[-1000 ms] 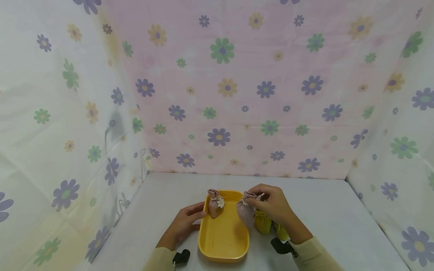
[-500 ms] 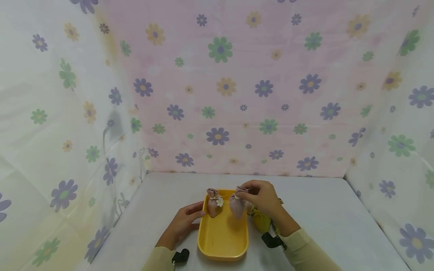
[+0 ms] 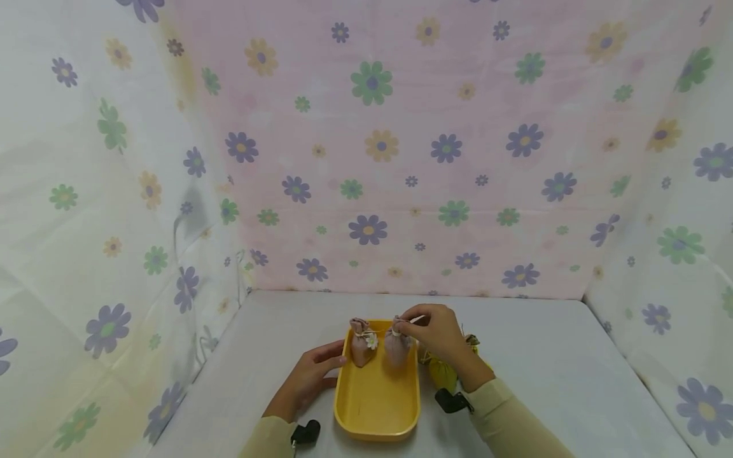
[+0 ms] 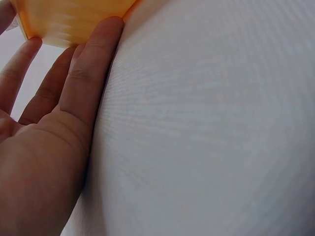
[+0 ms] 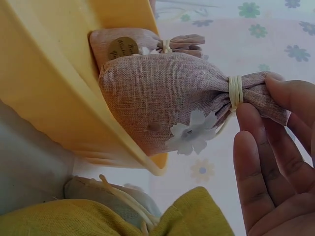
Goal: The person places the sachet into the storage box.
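My right hand [image 3: 438,334] pinches the gathered neck of a dusty-pink drawstring pouch [image 5: 162,88] between thumb and fingers. A cream cord ties this pouch, and a white flower hangs from it. In the head view it is held upright over the back right part of a yellow tray [image 3: 375,404]. Another brownish-pink pouch [image 3: 359,353], with a round label [image 5: 124,46], stands in the tray's back left corner. My left hand [image 3: 312,375] rests beside the tray, its extended fingers [image 4: 83,78] touching the tray's left outer wall.
Mustard-yellow drawstring pouches [image 3: 442,374] lie right of the tray, partly hidden by the right forearm. A greyish pouch [image 5: 113,196] shows behind them in the right wrist view. The white table [image 3: 567,381] meets flowered cloth walls [image 3: 378,191] at the back and sides.
My right hand has carried the pink pouch leftward from above the mustard pouches to over the tray, and then slightly further left. My left hand and the tray stay put.
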A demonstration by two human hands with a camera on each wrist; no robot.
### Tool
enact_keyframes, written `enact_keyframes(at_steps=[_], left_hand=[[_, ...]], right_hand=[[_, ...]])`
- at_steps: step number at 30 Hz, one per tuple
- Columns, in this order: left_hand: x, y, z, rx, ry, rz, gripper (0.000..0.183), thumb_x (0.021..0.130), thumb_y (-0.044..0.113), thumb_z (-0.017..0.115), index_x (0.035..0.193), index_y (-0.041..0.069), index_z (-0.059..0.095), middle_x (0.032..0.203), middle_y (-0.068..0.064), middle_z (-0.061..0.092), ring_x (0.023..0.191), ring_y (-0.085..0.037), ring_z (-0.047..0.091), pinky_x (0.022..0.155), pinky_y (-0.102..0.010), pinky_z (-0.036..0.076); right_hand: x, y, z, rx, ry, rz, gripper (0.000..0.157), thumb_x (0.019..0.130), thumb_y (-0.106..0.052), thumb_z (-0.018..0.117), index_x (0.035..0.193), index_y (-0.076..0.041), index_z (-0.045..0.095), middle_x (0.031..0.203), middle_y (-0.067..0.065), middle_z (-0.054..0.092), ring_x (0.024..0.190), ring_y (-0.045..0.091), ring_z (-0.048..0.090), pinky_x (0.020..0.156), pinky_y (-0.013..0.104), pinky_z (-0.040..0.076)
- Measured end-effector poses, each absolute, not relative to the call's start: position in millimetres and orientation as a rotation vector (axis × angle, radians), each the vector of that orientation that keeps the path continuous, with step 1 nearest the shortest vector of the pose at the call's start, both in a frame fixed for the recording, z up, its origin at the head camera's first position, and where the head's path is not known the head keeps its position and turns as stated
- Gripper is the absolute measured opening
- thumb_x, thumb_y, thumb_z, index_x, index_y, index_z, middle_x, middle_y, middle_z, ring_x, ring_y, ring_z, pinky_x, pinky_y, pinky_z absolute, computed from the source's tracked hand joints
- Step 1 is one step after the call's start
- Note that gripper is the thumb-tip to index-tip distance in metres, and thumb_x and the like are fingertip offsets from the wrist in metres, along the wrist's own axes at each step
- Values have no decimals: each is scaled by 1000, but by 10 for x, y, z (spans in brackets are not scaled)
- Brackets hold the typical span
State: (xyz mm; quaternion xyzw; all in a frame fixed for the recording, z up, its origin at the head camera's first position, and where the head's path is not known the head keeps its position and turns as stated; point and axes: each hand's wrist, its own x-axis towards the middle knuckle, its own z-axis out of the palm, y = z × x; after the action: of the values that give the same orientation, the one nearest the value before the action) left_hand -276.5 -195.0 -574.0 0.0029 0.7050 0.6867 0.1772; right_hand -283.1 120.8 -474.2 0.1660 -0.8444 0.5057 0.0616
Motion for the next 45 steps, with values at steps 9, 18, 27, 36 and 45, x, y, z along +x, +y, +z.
enact_keyframes(at_steps=[9,18,27,36,45], left_hand=[[-2750,-1942,-5744,-8,1994,1953,65,93,36,78,151,17,55,154,-14,53,129,-26,62,94,-42,62],[-2751,-1947,-5723,-1,1979,1957,64,93,36,78,150,17,56,154,-13,54,127,-24,63,94,-41,62],[-2753,-1945,-5730,3,1973,1967,63,94,34,78,150,16,56,153,-13,55,128,-25,63,94,-42,62],[-2767,-1946,-5760,12,1972,1964,63,93,34,78,150,16,57,152,-13,55,127,-25,63,93,-43,62],[-2770,-1951,-5778,3,1976,1962,62,93,35,78,149,17,58,152,-13,55,126,-25,64,92,-42,62]], right_hand=[[-2886,1134,-4821,419,-2614,1464,7,90,-38,81,92,-32,80,94,-10,75,77,9,72,64,27,62],[-2887,1083,-4838,351,-2653,1408,7,90,-33,82,90,-27,80,100,-7,72,80,8,71,66,28,62],[-2910,1036,-4861,380,-2691,1349,8,93,-31,79,92,-24,80,103,-4,71,85,13,70,68,29,62],[-2906,1019,-4865,373,-2702,1349,5,93,-30,79,92,-25,80,101,-4,72,85,15,71,68,29,63],[-2918,1016,-4852,382,-2702,1362,4,93,-30,79,92,-26,80,99,-4,72,85,18,71,67,30,62]])
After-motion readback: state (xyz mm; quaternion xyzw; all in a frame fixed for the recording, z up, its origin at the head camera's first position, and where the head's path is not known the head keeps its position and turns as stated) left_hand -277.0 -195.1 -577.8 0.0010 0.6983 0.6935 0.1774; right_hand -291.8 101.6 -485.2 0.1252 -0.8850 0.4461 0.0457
